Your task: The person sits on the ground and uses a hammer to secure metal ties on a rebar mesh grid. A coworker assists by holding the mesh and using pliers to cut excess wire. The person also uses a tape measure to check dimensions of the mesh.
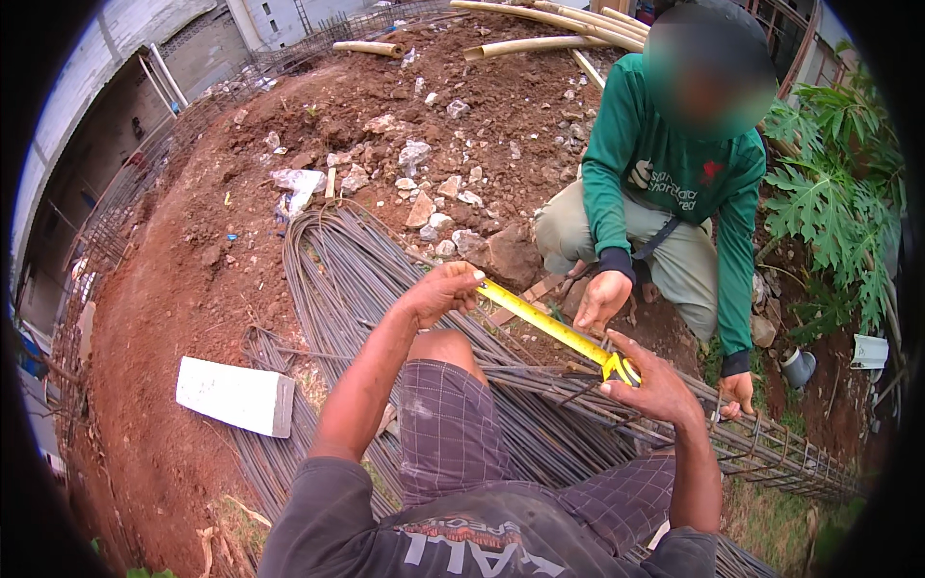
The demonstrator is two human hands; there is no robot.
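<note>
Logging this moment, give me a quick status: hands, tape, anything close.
Left hand pinches tape end; right hand grips yellow tape measure, stretched over steel rods. Co-worker's hand close beside tape.

Between the fingers of the left hand (441, 291) and the fingers of the right hand (655, 385) runs the yellow tape measure (549, 326), so a hand cannot pass straight across there. Just under both sets of fingers lie the bundled steel rods (337, 279) and the person's own bare knee (445, 349), which close the way downward. Beyond the right fingers, very near, a co-worker's hand (602, 299) rests on the ground, and the crouching co-worker (674, 183) blocks the far side. Past the left fingertips the rocks (434, 207) lie on red soil (193, 260). To the left of the left fingers the soil is open as far as the white block (236, 395).
</note>
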